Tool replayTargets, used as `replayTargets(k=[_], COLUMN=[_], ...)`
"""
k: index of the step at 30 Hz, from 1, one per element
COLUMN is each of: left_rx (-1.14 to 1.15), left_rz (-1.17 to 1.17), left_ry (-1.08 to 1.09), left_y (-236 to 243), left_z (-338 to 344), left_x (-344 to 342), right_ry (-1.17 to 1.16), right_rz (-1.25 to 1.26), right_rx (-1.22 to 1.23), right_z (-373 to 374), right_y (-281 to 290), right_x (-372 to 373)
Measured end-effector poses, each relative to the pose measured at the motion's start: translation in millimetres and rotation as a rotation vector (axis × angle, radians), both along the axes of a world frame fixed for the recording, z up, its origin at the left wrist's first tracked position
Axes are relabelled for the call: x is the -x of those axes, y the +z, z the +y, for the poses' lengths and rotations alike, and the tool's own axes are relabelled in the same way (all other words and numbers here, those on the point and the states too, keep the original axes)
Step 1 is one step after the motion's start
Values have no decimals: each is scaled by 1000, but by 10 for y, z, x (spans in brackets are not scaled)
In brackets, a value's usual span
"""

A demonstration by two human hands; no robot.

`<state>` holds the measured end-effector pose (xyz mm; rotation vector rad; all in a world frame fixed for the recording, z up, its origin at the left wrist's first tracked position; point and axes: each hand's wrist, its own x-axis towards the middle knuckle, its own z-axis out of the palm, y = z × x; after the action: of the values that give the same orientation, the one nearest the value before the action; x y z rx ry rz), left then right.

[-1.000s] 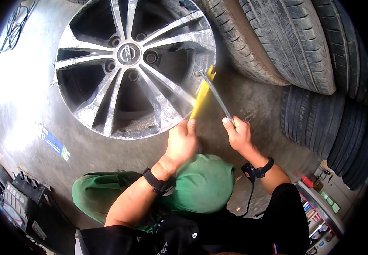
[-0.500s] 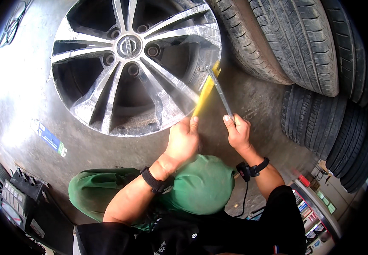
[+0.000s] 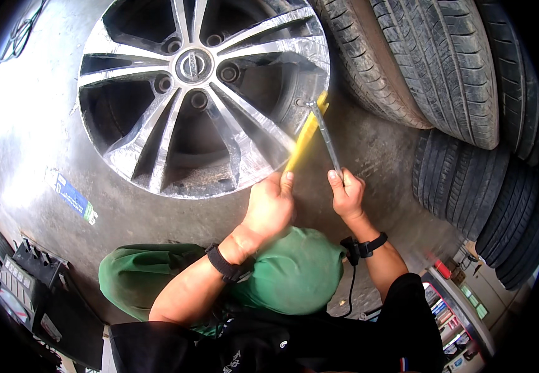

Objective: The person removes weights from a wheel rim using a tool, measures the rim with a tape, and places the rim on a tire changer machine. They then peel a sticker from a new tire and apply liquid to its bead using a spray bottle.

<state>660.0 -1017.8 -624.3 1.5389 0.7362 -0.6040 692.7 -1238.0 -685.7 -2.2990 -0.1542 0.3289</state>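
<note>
One bare left hand [image 3: 270, 204] is curled around the lower end of a long, flat yellow bar [image 3: 307, 132], which reaches across the lower-right edge of a round, silver-and-black alloy wheel [image 3: 193, 66]. The bare right hand [image 3: 348, 194] clasps a slim, grey metal rod [image 3: 326, 137]; its bent head lies near the bar's tip, contact unclear. The wheel lies face up on the grey concrete floor [image 3: 176, 221], beside worn, black rubber tyres [image 3: 440, 62].
</note>
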Motion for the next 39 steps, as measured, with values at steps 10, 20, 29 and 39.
replayTargets(k=[10, 20, 29, 39], left_rx=[9, 30, 35, 5], left_rz=[-5, 8, 26, 23], left_ry=[0, 18, 13, -14], left_y=[-4, 15, 41, -6], left_z=[-33, -52, -69, -106], left_x=[-4, 0, -11, 16], right_ry=[-10, -23, -31, -41], right_rz=[-13, -24, -34, -34], right_rx=[-10, -30, -40, -41], right_z=[-37, -25, -62, -70], right_y=[-55, -52, -118, -156], right_x=[8, 26, 44, 55])
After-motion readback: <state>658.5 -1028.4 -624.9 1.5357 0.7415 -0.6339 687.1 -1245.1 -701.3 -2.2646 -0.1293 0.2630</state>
